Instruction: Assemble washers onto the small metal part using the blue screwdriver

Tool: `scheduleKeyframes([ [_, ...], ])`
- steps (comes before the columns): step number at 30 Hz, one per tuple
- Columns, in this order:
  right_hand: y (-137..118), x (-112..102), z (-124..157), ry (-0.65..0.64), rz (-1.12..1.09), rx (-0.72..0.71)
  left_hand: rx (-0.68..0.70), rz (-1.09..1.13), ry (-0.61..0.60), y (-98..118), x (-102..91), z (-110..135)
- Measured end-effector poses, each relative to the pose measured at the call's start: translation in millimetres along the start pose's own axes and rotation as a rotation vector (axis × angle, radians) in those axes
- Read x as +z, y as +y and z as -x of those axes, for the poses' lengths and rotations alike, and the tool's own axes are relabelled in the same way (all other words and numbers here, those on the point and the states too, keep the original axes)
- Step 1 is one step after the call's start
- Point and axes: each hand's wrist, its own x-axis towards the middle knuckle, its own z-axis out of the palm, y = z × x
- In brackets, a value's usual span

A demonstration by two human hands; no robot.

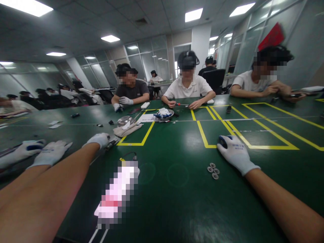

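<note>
My left hand (98, 139), in a white work glove, reaches out over the green table with its fingers closed around a dark, metallic piece (111, 144). That piece is small and blurred, so its kind is unclear. On the right, my right hand (235, 152) rests palm down in a white glove with dark blue coating. Its fingers are curled in, and whatever is under them is hidden. Several small round metal discs with central holes (213, 170) lie just left of my right wrist. A lit phone (118, 192), blurred out, lies between my arms with a white cord at its lower end.
A short dark cable (131, 156) lies above the phone. Farther back are a beige cloth pouch (129, 129), a metal bowl (126, 120) and a tray with gloves (164, 114). Yellow tape (273, 147) marks the table. A co-worker's gloved hand (52, 153) is close on my left; people sit opposite.
</note>
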Motion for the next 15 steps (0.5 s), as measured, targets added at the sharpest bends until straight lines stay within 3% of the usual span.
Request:
scheduleKeyframes([
  [6,-2,-3,1,-0.006,-0.011,0.001,-0.085,-0.063,-0.133,-6,4.2,15],
  [15,-1,-1,0,-0.005,-0.002,-0.008,-0.171,-0.075,-0.131,-5,5.1,29],
])
